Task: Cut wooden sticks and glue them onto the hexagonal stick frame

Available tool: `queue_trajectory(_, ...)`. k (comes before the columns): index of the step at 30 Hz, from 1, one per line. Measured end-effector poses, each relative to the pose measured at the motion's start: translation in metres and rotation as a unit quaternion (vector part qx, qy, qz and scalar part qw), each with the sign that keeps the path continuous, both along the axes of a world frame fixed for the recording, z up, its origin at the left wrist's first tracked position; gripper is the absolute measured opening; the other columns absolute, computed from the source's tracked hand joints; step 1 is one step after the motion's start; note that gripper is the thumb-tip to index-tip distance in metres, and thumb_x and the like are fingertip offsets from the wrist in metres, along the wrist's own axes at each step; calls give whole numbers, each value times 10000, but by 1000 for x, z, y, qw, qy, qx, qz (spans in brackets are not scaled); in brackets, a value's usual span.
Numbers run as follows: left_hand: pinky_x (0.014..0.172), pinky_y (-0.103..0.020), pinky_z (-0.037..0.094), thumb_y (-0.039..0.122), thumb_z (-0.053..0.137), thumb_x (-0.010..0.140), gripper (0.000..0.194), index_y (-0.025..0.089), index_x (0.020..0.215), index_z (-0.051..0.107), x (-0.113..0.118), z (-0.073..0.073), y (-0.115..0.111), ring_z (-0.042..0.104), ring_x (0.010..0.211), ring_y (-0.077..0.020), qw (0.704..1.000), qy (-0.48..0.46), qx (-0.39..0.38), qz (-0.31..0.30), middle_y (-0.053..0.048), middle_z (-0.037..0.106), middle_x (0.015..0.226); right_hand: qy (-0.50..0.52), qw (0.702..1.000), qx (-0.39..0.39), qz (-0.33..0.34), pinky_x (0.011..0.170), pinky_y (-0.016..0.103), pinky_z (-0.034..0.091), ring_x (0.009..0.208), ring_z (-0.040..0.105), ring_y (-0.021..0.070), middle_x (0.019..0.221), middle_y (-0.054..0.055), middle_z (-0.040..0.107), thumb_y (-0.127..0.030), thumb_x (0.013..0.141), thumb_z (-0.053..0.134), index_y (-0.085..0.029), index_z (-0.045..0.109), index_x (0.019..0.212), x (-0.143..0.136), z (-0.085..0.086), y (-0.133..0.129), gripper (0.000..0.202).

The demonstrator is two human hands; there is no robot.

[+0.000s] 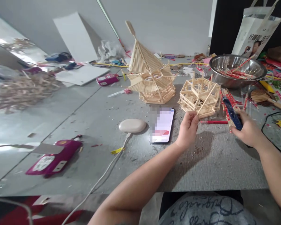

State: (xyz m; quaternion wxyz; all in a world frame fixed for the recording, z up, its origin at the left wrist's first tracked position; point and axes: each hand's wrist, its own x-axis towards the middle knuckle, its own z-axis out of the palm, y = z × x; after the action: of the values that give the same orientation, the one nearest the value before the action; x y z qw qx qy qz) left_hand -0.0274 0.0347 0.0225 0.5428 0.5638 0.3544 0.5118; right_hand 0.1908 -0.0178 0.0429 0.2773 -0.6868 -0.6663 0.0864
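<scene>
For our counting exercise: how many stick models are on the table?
2: a pointed tower, and a lower open frame to its right, by the left hand. The blurred pile at left may hide more.

- The person here wears a grey shirt (201,211), somewhat mottled in its colour.
- Dark, curling letters (224,204) run over its front, rather difficult to read.
- Black cloth (167,201) shows beside the shirt, at the lap.
- Both forearms (152,173) are bare, likewise the left hand (187,129) and right hand (249,128).
</scene>
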Motion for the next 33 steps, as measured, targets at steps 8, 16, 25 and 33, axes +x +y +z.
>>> queue_trajectory(8,408,-197,274,408,462,848,216,195,830,431,0,0,-1,360,419,-42,997,26,1,-73,67,443,555,-90,991,-18,99,927,460,419,1094,529,314,1170,191,552,-266,703,539,-116,422,1241,-20,-16,1,570)
queue_trajectory(16,420,-193,305,441,493,832,269,178,784,466,-1,0,-1,381,427,-37,995,36,10,-97,51,472,569,-93,989,-19,111,964,458,406,1113,526,312,1167,183,563,-253,695,545,-121,450,1229,-22,-16,0,559)
queue_trajectory(25,421,-177,314,489,503,818,330,170,749,453,-1,-3,-3,389,422,-30,993,56,5,-107,53,474,569,-100,986,-5,137,896,453,462,1035,575,290,1145,146,578,-223,708,522,-148,444,1207,-26,-15,-3,511)
queue_trajectory(33,422,-182,309,426,496,838,288,170,714,453,0,-9,-2,381,424,-30,991,71,23,-110,42,475,569,-95,985,-11,142,878,440,475,1023,590,292,1106,156,605,-217,708,520,-123,480,1163,-30,-12,-4,466)
